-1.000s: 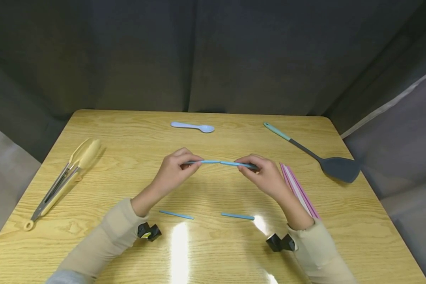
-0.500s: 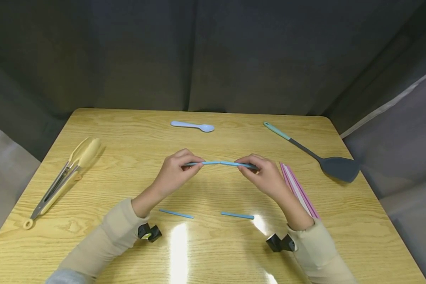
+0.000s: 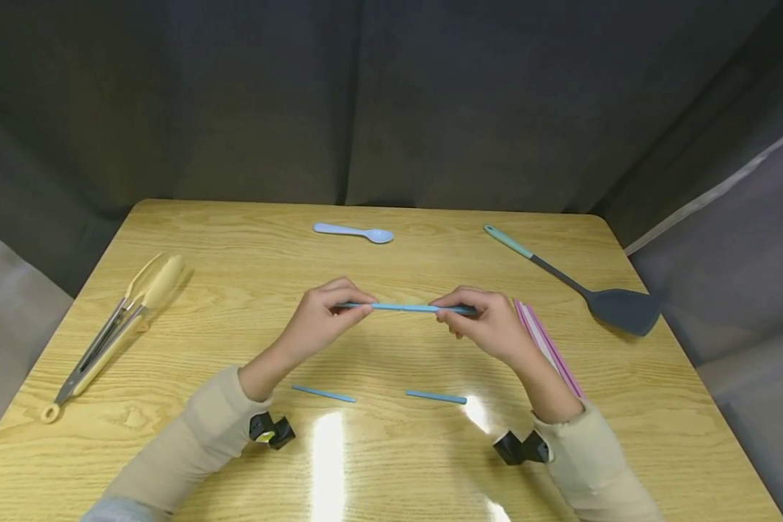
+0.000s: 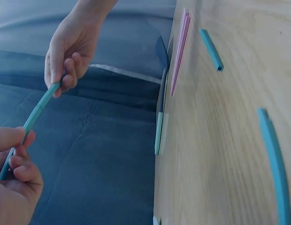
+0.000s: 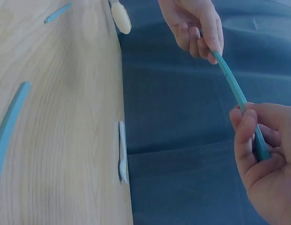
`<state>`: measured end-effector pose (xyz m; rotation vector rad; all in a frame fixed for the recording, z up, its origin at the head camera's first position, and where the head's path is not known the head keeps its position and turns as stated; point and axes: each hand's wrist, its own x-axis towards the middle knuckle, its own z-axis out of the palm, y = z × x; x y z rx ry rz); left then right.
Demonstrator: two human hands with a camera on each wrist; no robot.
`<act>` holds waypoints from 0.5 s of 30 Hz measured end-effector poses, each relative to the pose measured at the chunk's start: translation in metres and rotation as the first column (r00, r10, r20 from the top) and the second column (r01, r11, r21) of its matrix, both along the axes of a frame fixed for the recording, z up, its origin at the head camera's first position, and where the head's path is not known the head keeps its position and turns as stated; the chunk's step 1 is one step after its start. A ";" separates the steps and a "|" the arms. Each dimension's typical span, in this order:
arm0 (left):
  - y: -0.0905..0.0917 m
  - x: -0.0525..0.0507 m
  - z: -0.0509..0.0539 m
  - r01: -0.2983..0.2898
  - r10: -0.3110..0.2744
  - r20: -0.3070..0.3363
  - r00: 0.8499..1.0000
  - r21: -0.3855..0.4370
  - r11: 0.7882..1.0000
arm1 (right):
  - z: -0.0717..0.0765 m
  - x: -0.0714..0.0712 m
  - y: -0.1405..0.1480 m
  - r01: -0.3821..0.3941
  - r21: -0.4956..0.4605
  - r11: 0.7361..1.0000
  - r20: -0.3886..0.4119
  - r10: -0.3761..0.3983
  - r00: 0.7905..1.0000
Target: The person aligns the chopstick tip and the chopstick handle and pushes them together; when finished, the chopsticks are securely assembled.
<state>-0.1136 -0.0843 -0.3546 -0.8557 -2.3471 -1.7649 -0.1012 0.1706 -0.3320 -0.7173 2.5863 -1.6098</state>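
Observation:
In the head view my left hand (image 3: pixel 322 312) pinches the left half of a thin blue chopstick (image 3: pixel 387 306) between thumb and fingers. My right hand (image 3: pixel 486 322) grips the other blue half (image 3: pixel 420 309). The two halves meet end to end in a nearly straight line above the table, and a thin seam shows in the right wrist view. Both outer ends are partly covered by the fingers. Two more blue chopstick halves lie apart on the table nearer my body, one on the left (image 3: pixel 324 394) and one on the right (image 3: pixel 436 396).
Yellow-tipped tongs (image 3: pixel 114 333) lie at the table's left. A pale blue spoon (image 3: pixel 354 232) is near the back edge, and a dark spatula (image 3: pixel 581 290) with a green handle lies at the right. Pink and white sticks (image 3: pixel 548 348) lie partly behind my right forearm.
Both hands have come slightly down toward me. The held halves, first apart at their tips and then meeting at a slight angle, now lie in line.

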 end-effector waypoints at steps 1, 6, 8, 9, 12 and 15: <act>0.001 0.000 -0.001 -0.002 0.002 -0.007 1.000 0.010 1.000 | 0.000 0.000 -0.001 0.002 -0.004 1.000 -0.004 -0.002 1.000; 0.005 0.003 -0.004 -0.004 0.007 -0.048 0.999 0.065 0.998 | 0.002 0.002 -0.004 0.033 -0.007 0.999 -0.033 -0.033 0.999; 0.006 0.003 -0.005 -0.002 0.006 -0.049 0.999 0.081 0.997 | 0.003 0.003 -0.005 0.039 -0.004 0.999 -0.039 -0.039 0.998; 0.006 0.003 -0.005 0.000 0.004 -0.049 0.999 0.085 0.996 | 0.003 0.003 -0.005 0.040 -0.002 0.999 -0.040 -0.040 0.998; 0.007 0.003 -0.006 0.006 -0.002 -0.045 0.999 0.089 0.996 | 0.003 0.002 -0.005 0.026 -0.006 1.000 -0.041 -0.027 0.999; 0.008 0.003 -0.005 0.009 -0.005 -0.056 0.998 0.071 0.997 | 0.001 0.001 -0.002 0.011 -0.017 1.000 -0.029 -0.011 1.000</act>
